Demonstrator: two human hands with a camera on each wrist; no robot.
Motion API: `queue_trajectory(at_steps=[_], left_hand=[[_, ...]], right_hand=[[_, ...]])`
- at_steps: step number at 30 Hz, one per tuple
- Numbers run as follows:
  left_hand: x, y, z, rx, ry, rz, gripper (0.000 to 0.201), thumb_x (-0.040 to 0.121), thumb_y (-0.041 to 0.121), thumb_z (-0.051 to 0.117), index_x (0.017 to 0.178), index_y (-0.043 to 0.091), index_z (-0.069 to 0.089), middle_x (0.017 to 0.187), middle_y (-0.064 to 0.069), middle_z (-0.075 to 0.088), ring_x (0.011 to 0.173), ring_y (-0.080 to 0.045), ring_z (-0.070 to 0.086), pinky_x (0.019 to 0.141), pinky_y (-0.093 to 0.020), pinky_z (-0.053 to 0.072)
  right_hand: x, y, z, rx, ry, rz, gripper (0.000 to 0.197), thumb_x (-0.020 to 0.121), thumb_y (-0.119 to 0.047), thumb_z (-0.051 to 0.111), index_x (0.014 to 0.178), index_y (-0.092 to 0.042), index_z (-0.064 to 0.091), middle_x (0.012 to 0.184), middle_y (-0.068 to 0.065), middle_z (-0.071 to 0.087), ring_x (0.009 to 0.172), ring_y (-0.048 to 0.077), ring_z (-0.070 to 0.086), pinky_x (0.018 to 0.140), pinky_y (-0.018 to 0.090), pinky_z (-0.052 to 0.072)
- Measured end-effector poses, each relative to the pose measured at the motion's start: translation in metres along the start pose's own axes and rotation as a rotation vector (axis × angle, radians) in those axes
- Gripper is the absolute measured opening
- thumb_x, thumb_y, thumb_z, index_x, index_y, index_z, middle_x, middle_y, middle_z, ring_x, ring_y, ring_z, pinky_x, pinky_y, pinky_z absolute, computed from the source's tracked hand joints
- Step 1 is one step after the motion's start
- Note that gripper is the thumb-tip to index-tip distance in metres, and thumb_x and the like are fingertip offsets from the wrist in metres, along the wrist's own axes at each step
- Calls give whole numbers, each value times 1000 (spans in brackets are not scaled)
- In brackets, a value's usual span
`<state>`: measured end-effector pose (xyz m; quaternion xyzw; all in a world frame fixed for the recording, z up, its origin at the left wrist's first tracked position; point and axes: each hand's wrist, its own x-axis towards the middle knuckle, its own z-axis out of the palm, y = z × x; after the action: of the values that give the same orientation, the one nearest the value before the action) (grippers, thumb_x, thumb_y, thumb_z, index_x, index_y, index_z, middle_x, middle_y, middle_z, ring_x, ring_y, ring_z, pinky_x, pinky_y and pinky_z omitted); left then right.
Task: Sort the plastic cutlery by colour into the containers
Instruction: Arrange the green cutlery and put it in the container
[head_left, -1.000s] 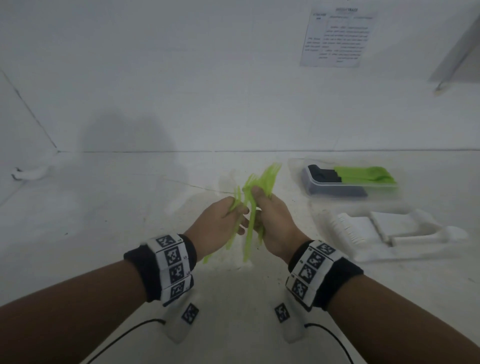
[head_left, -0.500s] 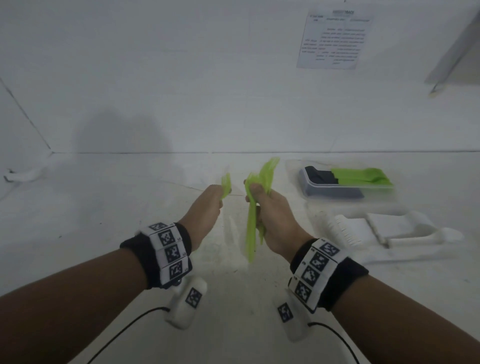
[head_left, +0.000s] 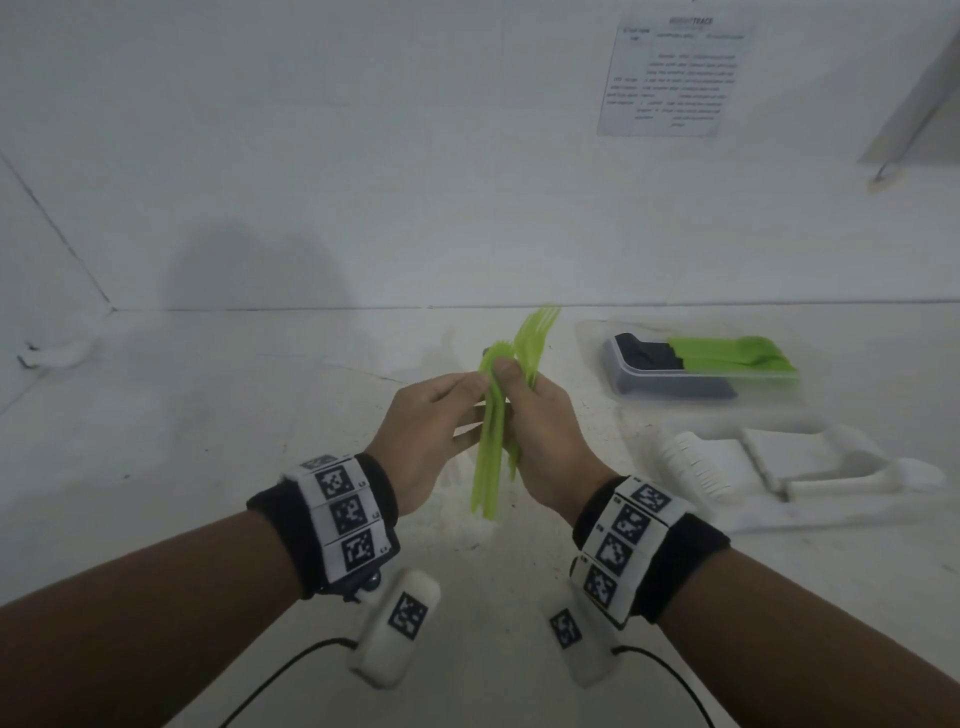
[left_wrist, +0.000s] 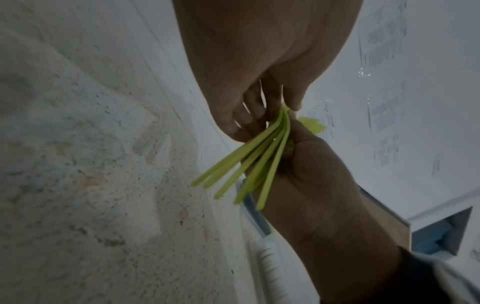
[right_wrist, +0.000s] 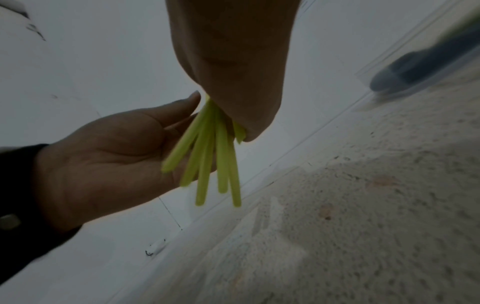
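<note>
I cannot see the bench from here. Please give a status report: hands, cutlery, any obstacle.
Right hand grips green cutlery bundle above the bench. Left hand open, fingers touching the bundle. Container with green pieces to the right; nothing seen in the way.

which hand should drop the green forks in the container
Right, probably. The right hand already grips the green forks, and the container holding green cutlery sits on its side. The left hand only touches the bundle with straight fingers.
</note>
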<state>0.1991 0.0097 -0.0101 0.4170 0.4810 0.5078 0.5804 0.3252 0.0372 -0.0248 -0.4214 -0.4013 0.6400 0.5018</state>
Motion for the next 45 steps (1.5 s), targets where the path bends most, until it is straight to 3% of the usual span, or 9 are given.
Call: queue_trajectory(at_steps=[6,11,17,21,24,28,36,39,45], left_hand=[[-2,-2,-6,46,87,57,17,100,10,63,110,0,72,103,-19,75,95,-28,72,83,-32,60],[-7,2,2,124,10,83,23,101,17,63,123,13,67,107,-7,77,102,-23,74,90,-40,59],[-11,-4,-1,264,-16,99,23,104,13,54,125,19,46,104,-10,73,93,-23,71,85,-41,59],[-8,-7,-7,360,34,115,23,106,10,46,126,20,41,108,-11,67,90,-19,72,84,-41,62],[-1,-7,-15,325,175,89,25,104,8,46,125,19,41,108,-11,61,75,-15,68,77,-33,60],[6,-10,-21,271,293,37,28,102,8,44,127,19,43,104,-9,61,69,-14,56,71,-31,52],[4,-10,-4,199,166,78,31,103,11,46,126,25,62,107,-8,72,85,-13,67,80,-29,54],[4,-9,-4,149,139,79,28,100,9,50,115,19,72,107,-12,75,103,-28,71,95,-43,57],[4,-9,-14,-86,178,40,25,98,2,62,122,5,70,108,-11,77,105,-23,74,92,-36,58]], right_hand=[[-3,3,3,-33,-50,52,29,106,-39,54,102,-19,74,100,10,75,86,21,70,74,32,58],[-1,8,10,8,17,51,44,92,-61,66,95,-19,78,120,33,66,93,33,63,99,61,51],[7,19,12,-4,-11,113,64,88,-64,68,113,-5,67,94,13,55,77,29,44,60,34,38],[5,20,18,-128,-76,143,52,99,-63,52,128,-20,55,95,8,54,58,10,44,50,25,34],[2,19,17,-83,-46,161,32,102,-54,45,125,-32,42,101,4,43,61,9,40,54,25,36],[2,16,11,-170,-37,57,25,107,-29,37,119,-38,58,95,0,41,62,9,36,58,25,34],[-2,19,16,-172,1,-85,30,106,-20,52,123,-36,71,106,1,73,68,2,53,66,21,45],[-4,18,20,-164,10,-106,31,106,-15,52,127,-29,70,107,-6,75,86,-3,67,76,16,51],[-2,16,27,-58,-19,-43,30,108,-14,49,130,-20,69,121,-4,75,112,7,70,100,28,55]])
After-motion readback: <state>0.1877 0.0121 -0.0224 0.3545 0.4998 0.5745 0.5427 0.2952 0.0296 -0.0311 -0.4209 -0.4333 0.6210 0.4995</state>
